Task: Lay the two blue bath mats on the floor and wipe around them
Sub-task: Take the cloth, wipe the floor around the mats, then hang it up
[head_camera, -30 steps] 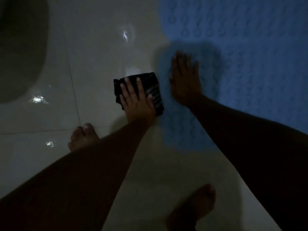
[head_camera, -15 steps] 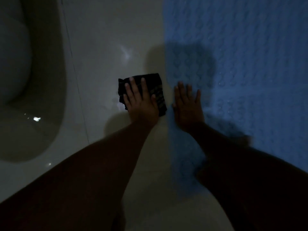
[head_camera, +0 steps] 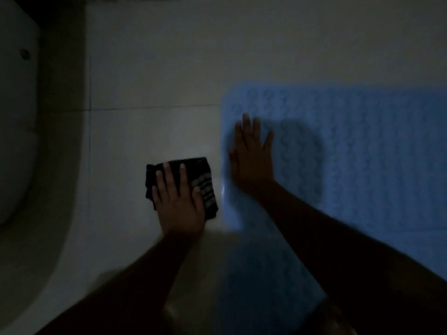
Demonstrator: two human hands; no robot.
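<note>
Left hand [head_camera: 178, 206], forearm entering from 7 o'clock, lies palm-down with straight, slightly parted fingers pressing a folded dark cloth [head_camera: 206, 170] flat on the pale tiled floor [head_camera: 145, 131]; nothing is gripped. Right hand [head_camera: 251, 163], at 2 o'clock from the left and apart from it, forearm entering from 4 o'clock, rests flat with fingers spread and pointing to 12 o'clock on the left margin of the textured blue bath mat [head_camera: 362, 153]. The mat lies flat on the floor, just beside the cloth at its 3 o'clock; a white toilet [head_camera: 14, 141] stands at 9 o'clock.
</note>
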